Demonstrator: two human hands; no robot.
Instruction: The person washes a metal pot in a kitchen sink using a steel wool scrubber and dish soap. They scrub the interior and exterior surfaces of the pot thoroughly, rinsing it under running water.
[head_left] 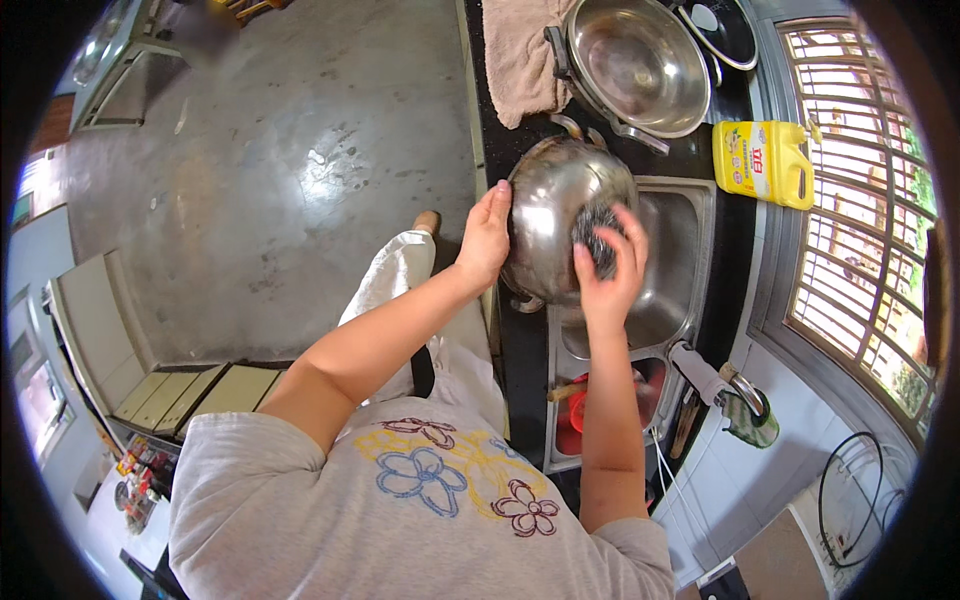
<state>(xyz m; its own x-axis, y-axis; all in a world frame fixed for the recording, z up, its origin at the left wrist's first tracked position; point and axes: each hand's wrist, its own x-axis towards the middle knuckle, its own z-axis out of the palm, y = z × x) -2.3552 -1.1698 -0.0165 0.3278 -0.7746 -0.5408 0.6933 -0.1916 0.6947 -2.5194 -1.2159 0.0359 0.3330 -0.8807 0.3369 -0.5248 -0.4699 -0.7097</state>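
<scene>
A shiny steel pot (545,200) with two loop handles lies over the counter edge and the left part of the sink, its rounded outer wall facing up. My left hand (487,235) grips the pot's left side. In my right hand (612,280) is a dark steel wool scrubber (597,232), pinched between thumb and fingers and pressed against the pot's right part. The steel sink basin (672,240) shows to the right of the pot, partly hidden by it and by my right forearm.
Beyond the pot stand a large steel basin (640,65) and a beige towel (520,60) on the dark counter. A yellow detergent jug (762,163) is by the barred window (860,200). A smaller sink holds a red strainer-like thing (574,412); a faucet (700,372) is nearby.
</scene>
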